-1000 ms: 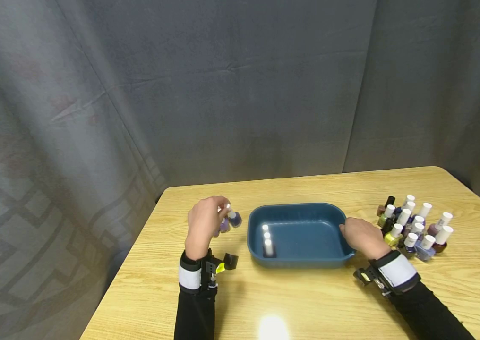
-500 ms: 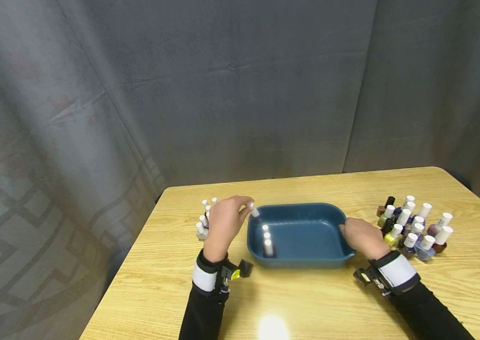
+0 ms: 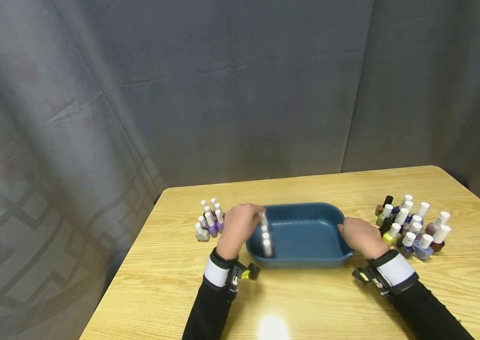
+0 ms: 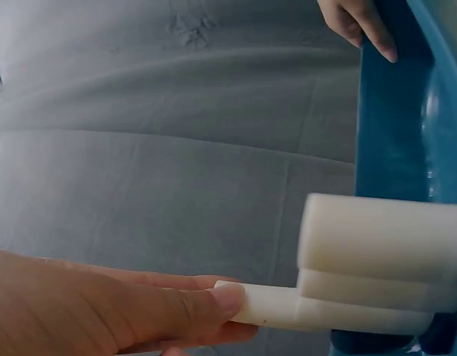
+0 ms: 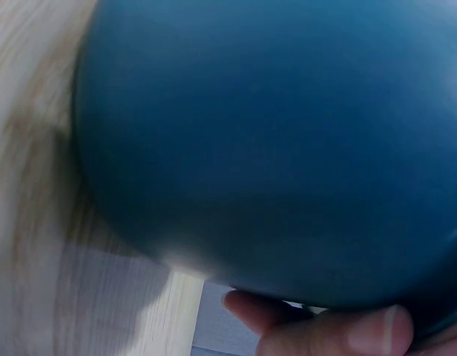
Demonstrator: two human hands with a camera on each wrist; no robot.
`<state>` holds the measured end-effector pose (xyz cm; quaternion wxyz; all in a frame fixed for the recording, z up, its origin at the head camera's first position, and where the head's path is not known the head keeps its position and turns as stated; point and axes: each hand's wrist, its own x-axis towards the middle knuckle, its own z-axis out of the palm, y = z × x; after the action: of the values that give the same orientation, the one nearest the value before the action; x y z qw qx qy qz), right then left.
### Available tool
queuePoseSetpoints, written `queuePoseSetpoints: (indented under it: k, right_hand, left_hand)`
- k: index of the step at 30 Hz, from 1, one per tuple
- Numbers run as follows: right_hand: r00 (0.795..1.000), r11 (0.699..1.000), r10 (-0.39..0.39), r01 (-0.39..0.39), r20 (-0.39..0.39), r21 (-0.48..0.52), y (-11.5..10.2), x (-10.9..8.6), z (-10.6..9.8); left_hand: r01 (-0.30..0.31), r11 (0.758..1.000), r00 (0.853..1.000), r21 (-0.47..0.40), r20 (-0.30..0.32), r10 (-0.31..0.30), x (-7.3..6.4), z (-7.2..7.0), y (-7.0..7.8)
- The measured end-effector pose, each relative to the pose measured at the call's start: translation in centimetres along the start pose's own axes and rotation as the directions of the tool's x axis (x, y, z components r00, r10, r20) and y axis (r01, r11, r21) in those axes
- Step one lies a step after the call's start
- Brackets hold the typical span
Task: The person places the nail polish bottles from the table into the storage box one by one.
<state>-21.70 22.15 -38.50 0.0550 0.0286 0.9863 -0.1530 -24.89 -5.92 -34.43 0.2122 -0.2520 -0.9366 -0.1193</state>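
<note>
My left hand (image 3: 240, 226) is over the left end of a blue plastic tray (image 3: 308, 238). It pinches a nail polish bottle (image 3: 263, 218) by its white cap; the left wrist view shows thumb and fingers on that cap (image 4: 267, 305). In a row beside it in the tray stand several more white-capped nail polish bottles (image 3: 267, 247), their lower parts blurred and dark. At the tray's right end my right hand (image 3: 361, 236) grips the rim. Its thumb (image 5: 366, 331) lies on the tray wall (image 5: 258, 163) in the right wrist view.
Left of the tray, a cluster of nail polish bottles (image 3: 210, 222) stands on the wooden table (image 3: 159, 283), some purple, one silvery. Right of my right hand is a larger group of bottles (image 3: 410, 229), yellow, blue, dark and green. A grey curtain (image 3: 244, 94) hangs behind the table.
My left hand has moved right from the left cluster, carrying a nail polish bottle over the rim and down into the tray's left end. My right hand has stayed on the rim.
</note>
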Motion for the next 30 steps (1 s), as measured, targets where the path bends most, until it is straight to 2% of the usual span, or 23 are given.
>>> queuePoseSetpoints:
  k: [9, 21, 30]
  right_hand:
    - [1.000, 1.000, 0.004, -0.004, 0.004, 0.000, 0.0, 0.1, 0.0]
    - [1.000, 1.000, 0.025, -0.025, 0.009, 0.001, 0.0, 0.2, 0.0]
    - [1.000, 1.000, 0.028, -0.028, 0.010, 0.006, 0.0, 0.2, 0.0]
  left_hand:
    - [0.018, 1.000, 0.999, 0.003, 0.049, -0.018, 0.0, 0.6, -0.3]
    - [-0.007, 1.000, 0.998, 0.007, 0.066, 0.007, 0.0, 1.3, -0.6]
    - [0.000, 1.000, 0.994, -0.011, 0.112, 0.002, 0.1, 1.6, -0.6]
